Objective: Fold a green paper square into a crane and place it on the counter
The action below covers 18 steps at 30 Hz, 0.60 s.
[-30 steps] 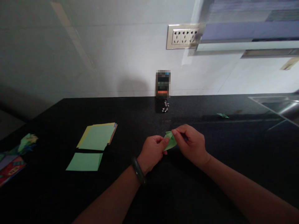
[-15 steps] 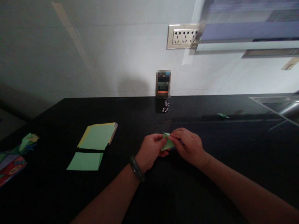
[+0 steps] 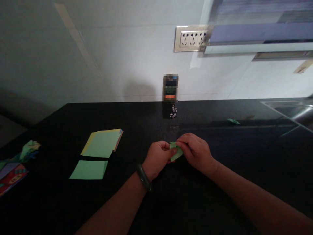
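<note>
A small folded piece of green paper (image 3: 176,151) is pinched between both hands just above the black countertop (image 3: 220,182). My left hand (image 3: 158,159), with a dark band at its wrist, grips the paper's left side with curled fingers. My right hand (image 3: 197,153) covers its right side, thumb and fingers pressed on the fold. Most of the paper is hidden by the fingers.
A stack of coloured paper sheets (image 3: 102,142) and a single green sheet (image 3: 89,169) lie to the left. Folded paper pieces and a red packet (image 3: 14,163) sit at the far left edge. A phone (image 3: 170,88) leans on the wall; a small green folded piece (image 3: 233,121) and a sink (image 3: 290,111) lie to the right.
Both hands have closed in over the green paper and lowered it slightly; less of the paper shows now than a second ago.
</note>
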Tool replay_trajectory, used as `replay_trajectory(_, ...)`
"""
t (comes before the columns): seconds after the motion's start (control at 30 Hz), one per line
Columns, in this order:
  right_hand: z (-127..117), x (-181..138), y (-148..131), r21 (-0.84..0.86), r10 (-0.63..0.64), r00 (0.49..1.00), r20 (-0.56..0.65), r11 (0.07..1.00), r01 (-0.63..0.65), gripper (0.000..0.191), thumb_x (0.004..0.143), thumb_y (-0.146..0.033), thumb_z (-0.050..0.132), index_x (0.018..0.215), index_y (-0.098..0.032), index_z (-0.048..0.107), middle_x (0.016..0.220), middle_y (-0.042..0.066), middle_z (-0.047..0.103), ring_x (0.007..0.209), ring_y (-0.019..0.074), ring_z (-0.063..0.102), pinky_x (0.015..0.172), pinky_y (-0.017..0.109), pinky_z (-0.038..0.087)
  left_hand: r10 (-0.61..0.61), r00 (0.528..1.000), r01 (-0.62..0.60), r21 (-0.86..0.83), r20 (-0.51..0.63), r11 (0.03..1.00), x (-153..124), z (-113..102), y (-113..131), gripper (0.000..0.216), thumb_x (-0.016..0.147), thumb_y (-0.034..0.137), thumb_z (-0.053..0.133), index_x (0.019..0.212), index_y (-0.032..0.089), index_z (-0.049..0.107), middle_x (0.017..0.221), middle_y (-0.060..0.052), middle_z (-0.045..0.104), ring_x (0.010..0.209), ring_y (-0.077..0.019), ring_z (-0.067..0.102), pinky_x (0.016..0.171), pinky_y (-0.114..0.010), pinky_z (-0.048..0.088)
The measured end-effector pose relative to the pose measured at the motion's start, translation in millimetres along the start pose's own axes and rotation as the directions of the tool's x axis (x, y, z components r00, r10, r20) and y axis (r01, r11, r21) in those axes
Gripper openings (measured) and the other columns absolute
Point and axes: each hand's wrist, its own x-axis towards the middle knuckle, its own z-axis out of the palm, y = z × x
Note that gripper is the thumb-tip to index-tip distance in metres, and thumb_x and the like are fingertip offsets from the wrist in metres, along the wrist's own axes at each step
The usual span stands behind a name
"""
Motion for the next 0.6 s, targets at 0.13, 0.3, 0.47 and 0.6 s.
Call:
replay_trajectory(0.13,-0.5,2.6,1.9,0.008,0.039,0.998,0.039,0.999,-0.040,0.012,0.084,-0.018,0.048,0.078,-0.016,0.058,0.072,0.004,0.061,0.068,0.0138,0.057,0.063,0.025,0.045,0.246,0.955,-0.211,0.205,-0.164,0.956,3.1,-3.6,-2.9,0.045,0.058,0.027,0.073,0.099,0.014,0.057,0.082,-0.006,0.064,0.067,-0.0147,0.060,0.058,-0.026,0.046)
replay_trajectory(0.3,-1.4,2.6,3.7,0.102,0.139,0.989,0.043,0.985,-0.143,0.012,0.083,-0.019,0.049,0.076,-0.017,0.058,0.070,0.002,0.060,0.065,0.0120,0.057,0.061,0.024,0.044,0.286,0.951,-0.302,0.164,0.114,0.939,4.0,-4.9,-3.0,0.027,0.076,0.028,0.055,0.098,0.014,0.065,0.091,-0.008,0.067,0.080,-0.0169,0.061,0.071,-0.029,0.048)
replay_trajectory(0.47,-2.3,3.9,2.0,0.260,0.272,0.961,0.050,0.925,-0.276,0.014,0.083,-0.024,0.050,0.080,-0.017,0.061,0.073,0.002,0.062,0.067,0.0127,0.058,0.062,0.025,0.045,0.199,0.971,-0.219,0.151,0.134,0.964,-0.7,-1.8,0.9,0.019,0.075,0.025,0.056,0.083,0.014,0.069,0.067,-0.004,0.065,0.059,-0.0140,0.058,0.057,-0.026,0.048)
replay_trajectory(0.6,-2.8,7.3,6.6,0.499,0.574,0.796,0.192,0.641,-0.583,0.026,0.084,-0.037,0.047,0.086,-0.015,0.062,0.071,0.002,0.061,0.053,0.0093,0.051,0.049,0.023,0.044,0.208,0.978,-0.209,0.036,0.020,0.977,-0.7,-1.7,2.8,0.017,0.075,0.025,0.057,0.081,0.014,0.069,0.069,-0.003,0.066,0.060,-0.0139,0.060,0.060,-0.026,0.050)
